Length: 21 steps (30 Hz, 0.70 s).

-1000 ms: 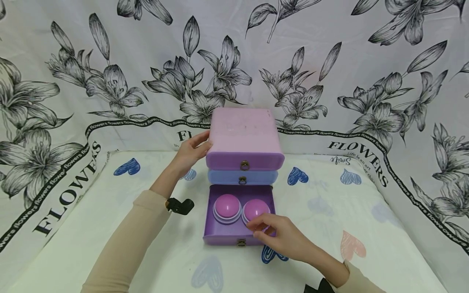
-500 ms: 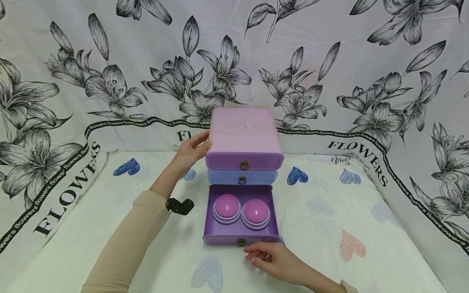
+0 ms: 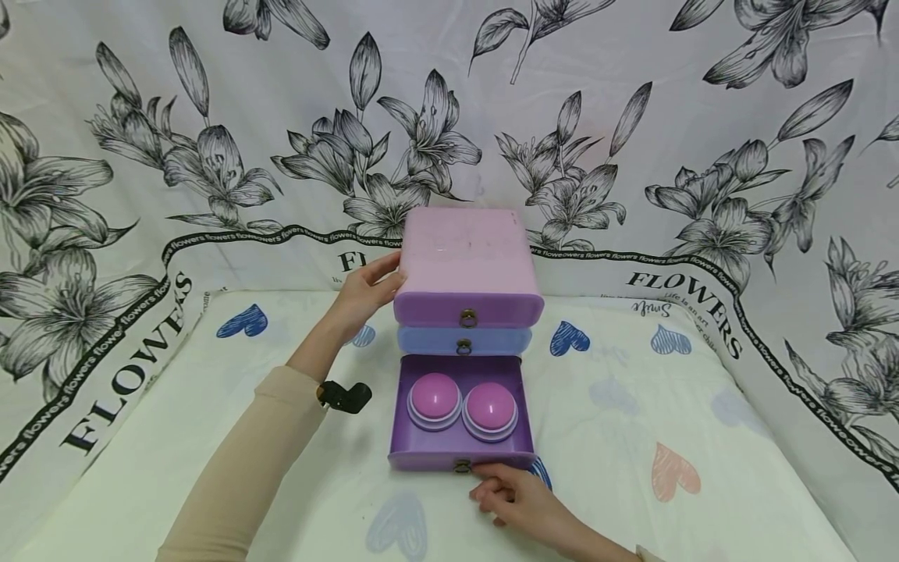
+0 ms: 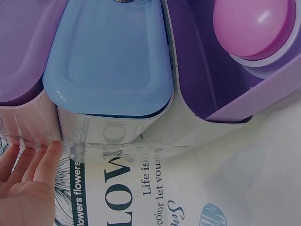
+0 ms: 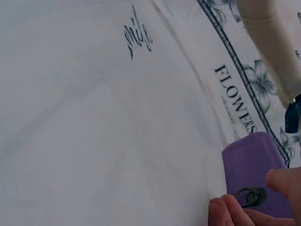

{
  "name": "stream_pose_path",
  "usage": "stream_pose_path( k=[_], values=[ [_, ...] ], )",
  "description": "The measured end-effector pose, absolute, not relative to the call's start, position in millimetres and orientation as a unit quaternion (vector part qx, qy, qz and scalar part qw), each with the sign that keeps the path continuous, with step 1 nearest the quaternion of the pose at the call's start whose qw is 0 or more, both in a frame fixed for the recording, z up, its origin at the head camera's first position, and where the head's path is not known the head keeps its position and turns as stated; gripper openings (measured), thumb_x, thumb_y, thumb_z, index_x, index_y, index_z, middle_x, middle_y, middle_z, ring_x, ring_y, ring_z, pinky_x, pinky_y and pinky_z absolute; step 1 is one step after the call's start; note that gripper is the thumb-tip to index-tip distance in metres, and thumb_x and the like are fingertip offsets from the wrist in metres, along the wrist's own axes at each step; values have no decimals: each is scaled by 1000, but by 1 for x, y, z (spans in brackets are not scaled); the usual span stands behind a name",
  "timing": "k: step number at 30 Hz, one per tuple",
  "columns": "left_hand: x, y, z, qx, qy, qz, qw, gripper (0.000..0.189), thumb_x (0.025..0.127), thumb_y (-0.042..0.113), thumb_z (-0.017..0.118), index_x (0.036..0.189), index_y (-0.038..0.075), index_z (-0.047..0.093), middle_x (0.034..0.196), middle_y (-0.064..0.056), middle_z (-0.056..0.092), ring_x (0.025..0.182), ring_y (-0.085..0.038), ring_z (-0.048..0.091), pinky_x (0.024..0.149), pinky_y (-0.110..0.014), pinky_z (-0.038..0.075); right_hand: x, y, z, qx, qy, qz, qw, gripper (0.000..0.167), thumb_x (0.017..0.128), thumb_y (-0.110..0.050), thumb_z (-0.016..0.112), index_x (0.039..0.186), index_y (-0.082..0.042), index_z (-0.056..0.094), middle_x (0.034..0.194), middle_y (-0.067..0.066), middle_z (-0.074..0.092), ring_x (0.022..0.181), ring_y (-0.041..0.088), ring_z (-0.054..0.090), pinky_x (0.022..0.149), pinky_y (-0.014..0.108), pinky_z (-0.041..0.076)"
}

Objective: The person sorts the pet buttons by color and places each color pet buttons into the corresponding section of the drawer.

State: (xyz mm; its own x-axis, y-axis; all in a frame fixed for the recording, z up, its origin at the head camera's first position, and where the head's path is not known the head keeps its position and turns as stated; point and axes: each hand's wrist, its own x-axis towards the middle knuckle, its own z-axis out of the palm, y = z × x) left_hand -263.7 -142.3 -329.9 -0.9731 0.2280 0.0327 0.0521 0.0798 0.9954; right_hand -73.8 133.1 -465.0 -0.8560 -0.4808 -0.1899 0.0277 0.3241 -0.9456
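A small drawer cabinet (image 3: pixel 467 250) with a pink top stands in the middle. Its purple top drawer (image 3: pixel 428 310) and blue middle drawer (image 3: pixel 421 340) are closed. The purple bottom drawer (image 3: pixel 421 460) is pulled out and holds two pink-domed round containers (image 3: pixel 435 396) with pale bases, side by side. My left hand (image 3: pixel 365 293) rests its extended fingers against the cabinet's left side; in the left wrist view the fingertips (image 4: pixel 51 153) touch the pink wall. My right hand (image 3: pixel 516 499) is at the bottom drawer's front, index finger beside the ring pull (image 5: pixel 252 196), thumb apart from it.
Beneath the cabinet lies a white cloth (image 3: pixel 604 468) printed with hearts. A flower-patterned fabric (image 3: pixel 590 47) hangs close behind the cabinet. A black strap device (image 3: pixel 344 396) sits on the left wrist.
My right hand has left the right-hand round container and moved down toward me to the bottom drawer's front, beside its ring pull. My left hand and the cabinet have stayed put.
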Motion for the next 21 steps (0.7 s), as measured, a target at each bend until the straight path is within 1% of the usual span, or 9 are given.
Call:
stream_pose_path(
  k=[3,6,10,15,21],
  values=[
    [-257,-141,-323,95,735,668,68,56,94,22,54,144,11,32,148,-8,32,130,-23,39,101,-31,42,-73,129,-468,-140,783,-566,218,42,90,-19,61,124,4,52,101,10,67,76,6,61,58,23,55],
    [-263,-142,-329,95,735,669,65,56,93,24,55,144,13,33,147,-6,32,129,-21,40,99,-28,43,-72,127,-470,-133,785,-566,215,40,89,-19,61,122,3,53,102,9,67,76,5,61,57,22,54],
    [-273,-145,-340,96,733,671,58,57,92,27,57,143,17,35,147,-3,34,129,-19,42,98,-27,44,-73,123,-471,-113,777,-577,226,37,89,-21,62,117,2,54,99,8,66,78,10,62,57,24,55],
    [-272,-144,-340,100,733,671,54,57,92,28,57,143,17,35,146,-4,35,128,-20,42,98,-27,44,-72,119,-476,-92,737,-622,248,32,91,-17,58,113,6,53,98,11,65,81,19,64,60,29,57],
    [-272,-144,-340,97,733,672,55,57,91,29,58,143,17,36,146,-3,35,128,-19,42,99,-28,44,-73,112,-478,-86,714,-643,264,28,92,-18,56,107,6,57,98,14,67,80,19,66,64,29,58]
  ],
)
